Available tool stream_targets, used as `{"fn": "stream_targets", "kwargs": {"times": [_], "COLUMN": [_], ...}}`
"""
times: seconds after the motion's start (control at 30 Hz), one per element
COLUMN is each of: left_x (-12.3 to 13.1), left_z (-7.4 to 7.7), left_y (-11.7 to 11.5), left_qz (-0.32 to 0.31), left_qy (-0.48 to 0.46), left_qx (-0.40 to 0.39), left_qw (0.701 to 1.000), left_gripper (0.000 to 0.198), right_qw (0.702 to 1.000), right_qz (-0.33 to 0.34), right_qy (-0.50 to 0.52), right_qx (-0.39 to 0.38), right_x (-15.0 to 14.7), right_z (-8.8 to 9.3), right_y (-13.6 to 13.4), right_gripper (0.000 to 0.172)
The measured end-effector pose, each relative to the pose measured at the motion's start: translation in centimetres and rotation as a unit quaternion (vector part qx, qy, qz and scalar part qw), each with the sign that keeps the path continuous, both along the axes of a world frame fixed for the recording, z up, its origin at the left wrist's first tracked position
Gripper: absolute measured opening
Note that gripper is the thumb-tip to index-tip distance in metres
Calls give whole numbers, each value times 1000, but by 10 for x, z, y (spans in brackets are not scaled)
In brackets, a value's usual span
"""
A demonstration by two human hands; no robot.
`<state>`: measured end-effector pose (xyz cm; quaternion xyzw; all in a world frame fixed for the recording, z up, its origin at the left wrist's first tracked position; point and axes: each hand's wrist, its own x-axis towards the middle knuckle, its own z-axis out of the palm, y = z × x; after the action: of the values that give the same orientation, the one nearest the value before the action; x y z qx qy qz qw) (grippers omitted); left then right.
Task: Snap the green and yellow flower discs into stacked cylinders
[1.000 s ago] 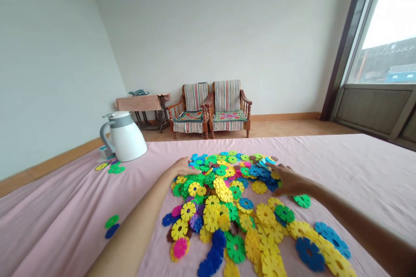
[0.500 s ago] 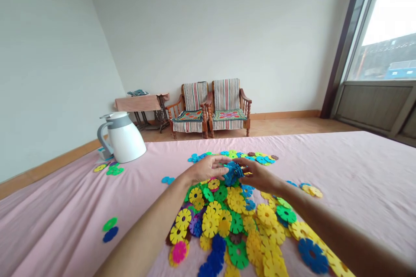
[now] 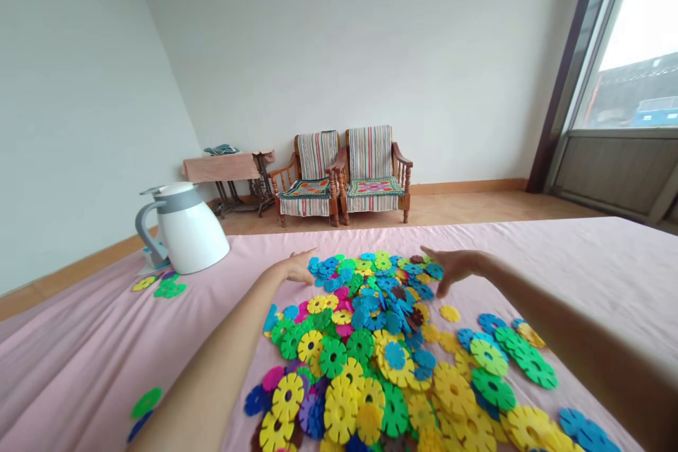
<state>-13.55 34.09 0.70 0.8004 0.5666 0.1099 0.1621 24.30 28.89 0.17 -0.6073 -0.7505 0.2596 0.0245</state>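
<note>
A big heap of flat plastic flower-shaped discs (image 3: 381, 346) in yellow, green, blue and pink lies on the pink cloth (image 3: 572, 275). My left hand (image 3: 295, 268) rests at the heap's far left edge, fingers stretched out toward the blue discs. My right hand (image 3: 454, 265) is at the far right edge, fingers spread and curved over the discs, holding nothing. Both forearms reach in from the bottom along either side of the heap.
A white jug with a grey handle (image 3: 183, 228) stands at the left on the cloth, with a few loose discs (image 3: 159, 287) beside it. Two more discs (image 3: 144, 406) lie at the lower left. Two striped wooden chairs (image 3: 344, 173) and a small table (image 3: 225, 168) stand by the far wall.
My hands were together gripping a clump of blue discs; now they are apart at the heap's far edge and open. The blue discs lie spread on top of the heap.
</note>
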Motion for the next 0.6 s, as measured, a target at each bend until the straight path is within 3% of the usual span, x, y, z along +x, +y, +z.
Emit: {"fn": "stream_targets", "kwargs": {"times": [0.23, 0.37, 0.5, 0.6], "left_x": [47, 65, 77, 81], "left_z": [-4, -10, -18, -18], "left_y": [9, 2, -13, -29], "left_qz": [-99, -132, -122, -121], "left_qy": [33, -18, -100, -171], "left_qx": [-51, -54, -49, -62], "left_qw": [993, 990, 986, 976], "left_gripper": [83, 70, 48, 47], "right_qw": [988, 975, 964, 955], "right_qz": [130, 119, 104, 86], "right_qy": [36, 134, 186, 223], "right_qx": [77, 130, 159, 174], "right_x": [-66, -91, -102, -106], "right_z": [-5, -14, -21, -20], "right_y": [20, 15, 5, -5], "right_gripper": [105, 92, 83, 76]}}
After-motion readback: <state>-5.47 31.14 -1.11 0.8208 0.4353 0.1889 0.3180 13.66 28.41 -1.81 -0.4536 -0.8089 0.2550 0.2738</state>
